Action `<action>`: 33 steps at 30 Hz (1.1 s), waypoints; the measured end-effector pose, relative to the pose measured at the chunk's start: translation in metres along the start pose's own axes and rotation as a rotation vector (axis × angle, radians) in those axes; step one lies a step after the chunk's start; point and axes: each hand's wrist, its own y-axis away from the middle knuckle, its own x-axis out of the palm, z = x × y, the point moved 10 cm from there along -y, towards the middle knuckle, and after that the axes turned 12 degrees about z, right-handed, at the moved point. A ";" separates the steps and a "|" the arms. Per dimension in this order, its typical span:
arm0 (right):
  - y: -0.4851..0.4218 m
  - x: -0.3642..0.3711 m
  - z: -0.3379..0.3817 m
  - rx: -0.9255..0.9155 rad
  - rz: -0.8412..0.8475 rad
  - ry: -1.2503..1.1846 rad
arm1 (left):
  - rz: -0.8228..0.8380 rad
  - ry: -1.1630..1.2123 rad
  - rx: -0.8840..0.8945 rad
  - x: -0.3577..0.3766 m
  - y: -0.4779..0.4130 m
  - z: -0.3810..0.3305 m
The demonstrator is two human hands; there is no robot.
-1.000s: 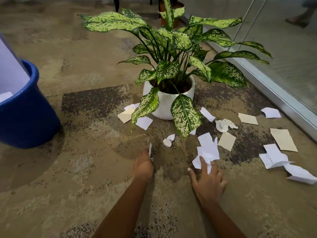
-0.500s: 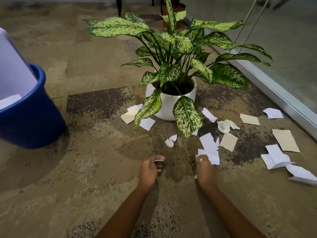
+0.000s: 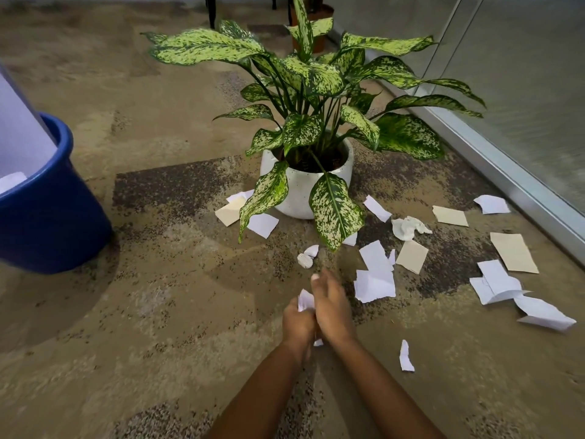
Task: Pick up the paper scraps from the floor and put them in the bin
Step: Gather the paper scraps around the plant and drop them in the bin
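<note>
Forearms converge forward, hands touching. The left hand [image 3: 297, 322] fingers curl round white scrap [image 3: 305, 301], its long axis fore-aft through the fist. The right hand [image 3: 331, 308] fingers blurred, grip unclear. The bin [image 3: 53, 223] sits well left of fingers.

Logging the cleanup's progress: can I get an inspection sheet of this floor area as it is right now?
Surface: patterned carpet, tan with dark patches.
Job's things: white and beige paper scraps scattered on the floor, mostly at right; blue bin at left, paper inside.
Clutter: potted plant in a white pot.
Hands: left hand grips a white scrap; right hand against the left one, grip unclear.
Cables: nothing seen.
Surroundings: glass wall along the right.
</note>
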 end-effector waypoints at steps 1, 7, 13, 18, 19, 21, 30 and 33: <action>-0.003 -0.012 0.002 -0.032 -0.027 0.170 | -0.013 0.040 -0.011 -0.001 -0.001 0.000; -0.028 -0.077 -0.035 0.248 -0.024 0.695 | 0.006 0.062 -0.030 -0.006 -0.009 0.005; -0.049 -0.090 -0.054 0.309 0.157 0.733 | 0.018 0.054 -0.037 -0.001 -0.010 0.013; -0.045 -0.092 -0.040 0.192 0.073 0.813 | 0.039 0.011 -0.033 0.003 -0.012 0.012; -0.041 -0.093 -0.040 0.190 0.048 0.801 | 0.048 0.009 -0.038 0.004 -0.012 0.013; -0.030 -0.092 -0.040 0.179 -0.005 0.727 | 0.059 0.015 -0.057 0.008 -0.009 0.016; 0.049 -0.037 -0.033 -0.002 -0.048 -0.017 | 0.271 0.107 -0.113 0.040 0.017 0.027; 0.059 -0.001 -0.031 -0.004 0.073 0.051 | 0.306 0.126 -0.061 0.047 0.024 0.022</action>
